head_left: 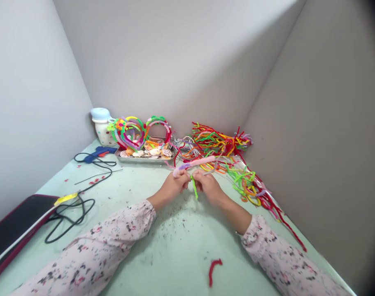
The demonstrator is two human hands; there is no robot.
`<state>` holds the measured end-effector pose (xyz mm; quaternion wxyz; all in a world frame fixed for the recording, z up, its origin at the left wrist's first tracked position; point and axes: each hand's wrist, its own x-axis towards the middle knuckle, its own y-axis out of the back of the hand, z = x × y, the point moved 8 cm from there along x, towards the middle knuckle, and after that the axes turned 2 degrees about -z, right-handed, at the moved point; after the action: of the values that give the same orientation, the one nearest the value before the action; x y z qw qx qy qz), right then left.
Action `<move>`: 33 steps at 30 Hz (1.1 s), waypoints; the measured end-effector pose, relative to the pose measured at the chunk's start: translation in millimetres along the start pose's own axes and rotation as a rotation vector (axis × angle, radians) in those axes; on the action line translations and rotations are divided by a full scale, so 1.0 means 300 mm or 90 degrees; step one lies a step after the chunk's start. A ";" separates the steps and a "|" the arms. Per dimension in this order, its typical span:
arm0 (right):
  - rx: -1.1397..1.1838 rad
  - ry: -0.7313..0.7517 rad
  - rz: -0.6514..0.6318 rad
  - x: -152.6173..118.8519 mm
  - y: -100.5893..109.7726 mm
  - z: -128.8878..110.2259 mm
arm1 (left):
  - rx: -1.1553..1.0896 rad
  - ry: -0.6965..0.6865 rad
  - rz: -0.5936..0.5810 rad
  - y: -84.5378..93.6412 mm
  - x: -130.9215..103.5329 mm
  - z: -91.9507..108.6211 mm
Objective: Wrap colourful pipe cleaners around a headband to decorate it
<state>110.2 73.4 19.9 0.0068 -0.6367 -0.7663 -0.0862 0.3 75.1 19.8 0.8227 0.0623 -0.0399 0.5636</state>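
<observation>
Close together over the middle of the table, my left hand (176, 184) and my right hand (209, 187) both have their fingers closed. A headband wrapped in fuzzy pink and purple (195, 163) rises from my left hand and slants to the right above my right hand. Between the two hands a short bright green pipe cleaner (195, 189) points downward, its upper end pinched at my right fingertips. The fingers partly hide where the green piece meets the headband. Nearer to me, a short red pipe cleaner (212, 272) lies bent on the table.
Behind my hands stands a metal tray (144, 160) of seashells with colourful wrapped headbands (131, 133). Pipe cleaners (218, 139) are heaped at the back right and along the right wall. At left are a lidded cup (102, 130), a blue glue gun (96, 153), black cord (70, 222) and a dark device (23, 222).
</observation>
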 end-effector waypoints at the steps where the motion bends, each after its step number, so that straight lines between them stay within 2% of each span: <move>1: 0.002 -0.002 0.002 -0.006 -0.010 0.007 | 0.007 -0.005 0.008 0.005 -0.012 -0.004; 6: 0.015 -0.032 -0.001 -0.025 -0.041 0.053 | 0.020 0.004 0.024 0.010 -0.052 -0.042; 12: 0.033 -0.062 0.008 -0.028 -0.044 0.106 | 0.036 0.034 0.005 0.006 -0.047 -0.089; 21: 0.014 -0.058 0.003 -0.034 -0.047 0.078 | -0.026 0.059 0.018 0.008 -0.040 -0.093; 33: 0.007 -0.049 0.015 -0.039 -0.040 0.078 | -0.003 0.049 0.004 0.000 -0.045 -0.087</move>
<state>103.1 63.2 -5.9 -0.0185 -0.6482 -0.7591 -0.0575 -4.6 66.4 -7.9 0.8222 0.0385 -0.0100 0.5678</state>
